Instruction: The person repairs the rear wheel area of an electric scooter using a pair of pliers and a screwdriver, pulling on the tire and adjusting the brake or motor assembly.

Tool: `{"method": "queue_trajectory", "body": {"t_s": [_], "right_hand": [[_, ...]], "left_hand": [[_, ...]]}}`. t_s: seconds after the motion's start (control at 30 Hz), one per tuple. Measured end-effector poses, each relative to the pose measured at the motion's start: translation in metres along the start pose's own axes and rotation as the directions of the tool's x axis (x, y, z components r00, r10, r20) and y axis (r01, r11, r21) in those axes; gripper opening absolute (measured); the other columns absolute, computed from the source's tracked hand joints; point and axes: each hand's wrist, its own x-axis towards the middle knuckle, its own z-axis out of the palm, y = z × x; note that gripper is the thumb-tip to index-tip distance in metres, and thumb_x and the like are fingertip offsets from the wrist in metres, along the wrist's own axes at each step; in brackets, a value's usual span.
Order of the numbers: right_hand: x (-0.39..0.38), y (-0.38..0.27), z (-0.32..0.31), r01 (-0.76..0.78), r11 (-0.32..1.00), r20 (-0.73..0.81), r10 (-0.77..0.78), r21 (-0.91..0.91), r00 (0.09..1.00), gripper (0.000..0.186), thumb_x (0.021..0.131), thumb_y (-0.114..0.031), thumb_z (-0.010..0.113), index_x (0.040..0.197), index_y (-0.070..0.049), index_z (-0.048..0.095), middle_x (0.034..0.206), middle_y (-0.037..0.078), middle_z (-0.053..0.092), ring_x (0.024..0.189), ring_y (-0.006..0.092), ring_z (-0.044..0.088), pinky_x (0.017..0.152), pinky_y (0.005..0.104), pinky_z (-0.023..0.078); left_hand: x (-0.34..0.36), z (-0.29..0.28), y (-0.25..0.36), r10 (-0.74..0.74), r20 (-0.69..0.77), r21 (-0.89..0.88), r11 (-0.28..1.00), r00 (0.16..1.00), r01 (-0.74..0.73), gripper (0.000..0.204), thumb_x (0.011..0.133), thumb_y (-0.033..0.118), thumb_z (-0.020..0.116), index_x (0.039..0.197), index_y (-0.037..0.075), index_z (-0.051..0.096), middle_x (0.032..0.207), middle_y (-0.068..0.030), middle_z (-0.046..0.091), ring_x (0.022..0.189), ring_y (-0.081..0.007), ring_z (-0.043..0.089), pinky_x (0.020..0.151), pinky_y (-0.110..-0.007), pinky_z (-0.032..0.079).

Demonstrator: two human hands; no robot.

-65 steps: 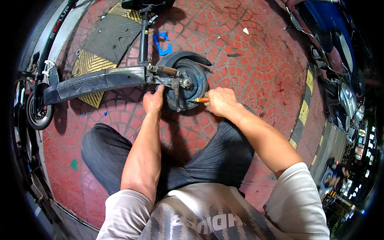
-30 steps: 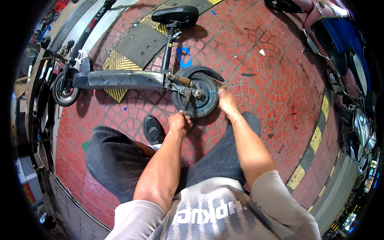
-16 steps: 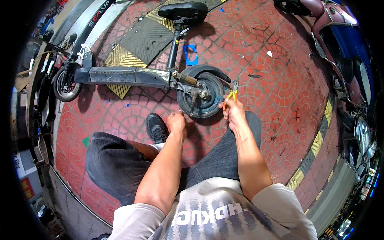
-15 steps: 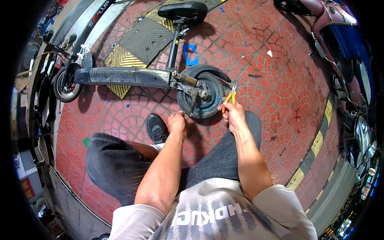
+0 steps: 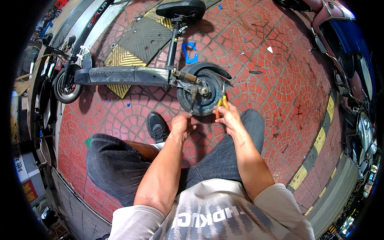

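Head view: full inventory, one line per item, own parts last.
scooter: 1, black, lying on paving, top left to centre
rear wheel: 1, black, centre, by both hands
front wheel: 1, black, left
saddle: 1, black, top centre
blue piece: 1, blue, on paving above rear wheel
ramp mat: 1, black and yellow, behind scooter
paving: red brick, throughout
parked vehicle: 1, blue and maroon, top right
pliers: 1, orange handles, in right hand
shoe: 1, black, centre
left hand: below rear wheel
right hand: gripping pliers
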Motion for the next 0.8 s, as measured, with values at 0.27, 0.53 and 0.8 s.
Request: {"method": "queue_trajectory", "body": {"t_s": [0.27,0.53,0.8], "right_hand": [[0.062,-0.060,-0.087,0.288,0.898,-0.511,-0.085,0.332,0.855,0.019,0.104,-0.016,0.060,0.112,-0.001,0.067,0.102,0.009,0.077,0.083,0.0195,0.073,0.058,0.0357,0.055],[0.060,-0.029,-0.063,0.010,0.927,-0.324,-0.141,-0.375,0.936,0.011,0.098,-0.013,0.061,0.104,-0.005,0.063,0.085,0.006,0.068,0.056,0.0154,0.060,0.045,0.0344,0.045],[-0.033,-0.059,-0.035,-0.102,0.965,0.015,0.109,-0.240,0.994,0.022,0.099,-0.019,0.065,0.116,-0.005,0.063,0.086,0.005,0.070,0.065,0.0103,0.064,0.049,0.0270,0.044]], "left_hand": [[-0.009,0.005,-0.001,-0.078,0.000,0.147,0.986,0.997,0.077,0.013,0.107,0.019,0.061,0.110,0.007,0.065,0.085,-0.0056,0.064,0.069,-0.0214,0.063,0.064,-0.045,0.059],[0.006,0.010,-0.013,0.090,0.021,0.329,0.940,0.996,-0.092,0.019,0.102,0.019,0.054,0.105,0.005,0.067,0.073,0.0003,0.053,0.056,-0.0143,0.047,0.050,-0.037,0.047],[-0.002,0.014,-0.012,0.142,0.119,0.329,0.928,0.983,-0.174,0.026,0.100,0.016,0.053,0.103,-0.001,0.072,0.084,-0.0091,0.068,0.063,-0.0213,0.061,0.052,-0.041,0.054]]}}
